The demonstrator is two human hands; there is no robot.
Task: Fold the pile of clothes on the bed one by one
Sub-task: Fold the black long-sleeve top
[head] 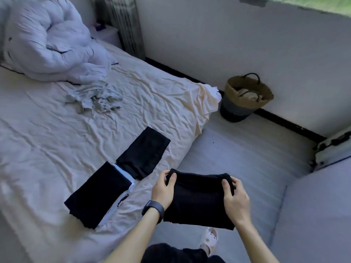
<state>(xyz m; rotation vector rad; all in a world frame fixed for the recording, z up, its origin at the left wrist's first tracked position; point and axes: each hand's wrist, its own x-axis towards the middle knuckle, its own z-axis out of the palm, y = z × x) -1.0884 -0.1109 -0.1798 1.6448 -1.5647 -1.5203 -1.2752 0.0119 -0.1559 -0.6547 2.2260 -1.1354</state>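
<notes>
Now we hold a folded black garment (197,198) just off the edge of the bed (47,139).
Our left hand (164,188) and right hand (235,198) each pinch a top corner, thumbs on the near face, its upper edge running left to right in the lower centre of the frame. Two folded black pieces (144,152) lie on the bed up and to the left, so our left hand is nearer; setting it down likely means a leftward carry. A crumpled grey-green garment (95,99) waits farther up the bed.
</notes>
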